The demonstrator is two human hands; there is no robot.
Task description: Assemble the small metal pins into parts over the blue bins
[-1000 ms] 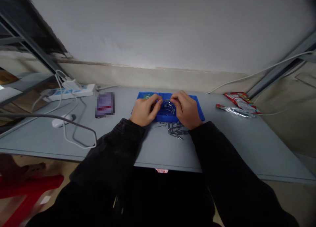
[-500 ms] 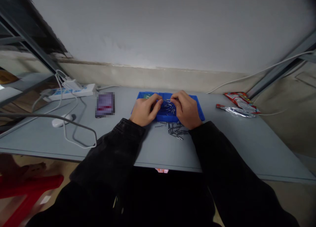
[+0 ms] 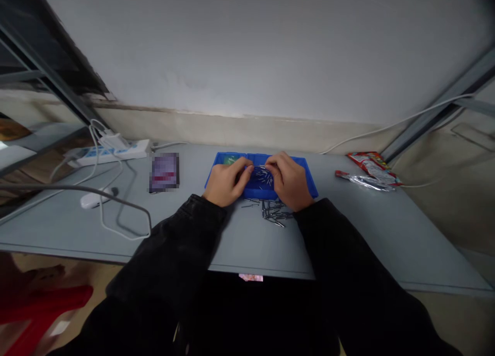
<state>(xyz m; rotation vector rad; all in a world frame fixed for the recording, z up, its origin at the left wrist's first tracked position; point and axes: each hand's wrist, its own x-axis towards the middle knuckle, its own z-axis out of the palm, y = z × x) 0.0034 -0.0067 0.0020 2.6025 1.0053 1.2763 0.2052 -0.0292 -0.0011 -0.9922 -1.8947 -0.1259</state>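
Note:
Over a blue plastic box, my left hand and my right hand face each other with their fingertips pinched. Between them is a thin metal piece, apparently a pop rivet, an end at each hand. Inside the box, below the fingers, lie several silvery rivets. Its back left part holds something green. More loose rivets are spread on the grey table just in front of the box, partly under my right wrist.
On the left are a white power strip with cables, a small white device and a pixelated purple packet. To the right lie a red food packet and a crumpled silvery wrapper. A wall stands behind the table.
The whole view has shifted, so the table and box sit slightly lower. Both hands stay pinched over the box, with the thin piece still between them.

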